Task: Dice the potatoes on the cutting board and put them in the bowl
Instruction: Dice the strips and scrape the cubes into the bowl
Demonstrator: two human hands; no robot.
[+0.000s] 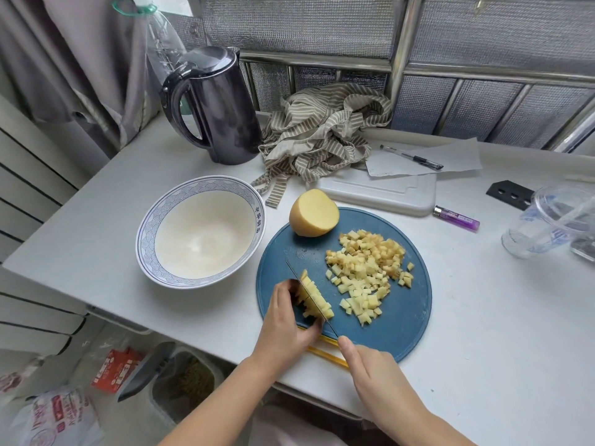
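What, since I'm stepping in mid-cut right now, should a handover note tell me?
Left hand holds the potato strips on the cutting board; right hand grips the knife, blade across them.
Done: a diced pile lies on the board's right side.
Left: finish these strips, dice the potato half at the board's far edge, then move everything into the bowl, which holds no potato yet.

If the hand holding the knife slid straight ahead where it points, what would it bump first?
Probably the potato strips under the knife: the right hand points along the blade. The left hand holding them sits right beside that line, so it could be hit too.
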